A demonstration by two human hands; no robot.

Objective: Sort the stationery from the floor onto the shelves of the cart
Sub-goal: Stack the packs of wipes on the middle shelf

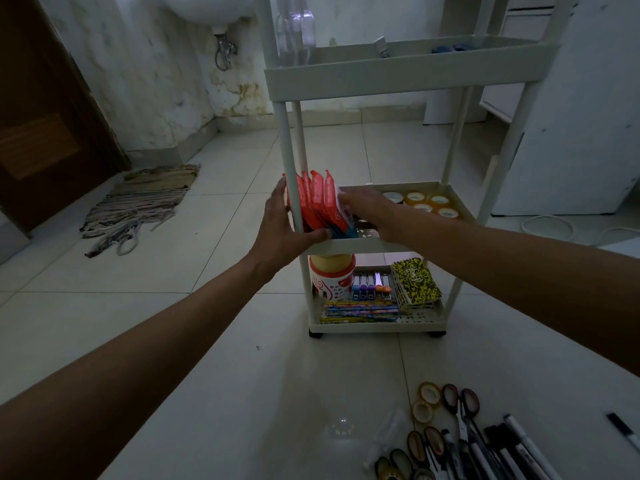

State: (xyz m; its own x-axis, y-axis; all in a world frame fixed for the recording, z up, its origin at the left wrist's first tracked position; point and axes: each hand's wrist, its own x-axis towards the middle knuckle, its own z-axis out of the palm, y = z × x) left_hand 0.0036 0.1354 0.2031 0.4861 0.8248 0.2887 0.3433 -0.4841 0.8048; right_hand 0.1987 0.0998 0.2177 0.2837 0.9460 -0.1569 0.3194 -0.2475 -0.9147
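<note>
both hands steady red packets.

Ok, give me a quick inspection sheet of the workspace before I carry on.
Surface: pale tiled floor, dimly lit.
Job's things: red packets upright on the cart's middle shelf; tape rolls at its back; bottom shelf holds jar, markers, pencils, notebook. Scissors, tape and pens on the floor.
Clutter: rag by the wall.
Hands: left hand and right hand steady the packets.
Cables: white loop on the floor, right.
Surroundings: door, stained wall, basin.
</note>
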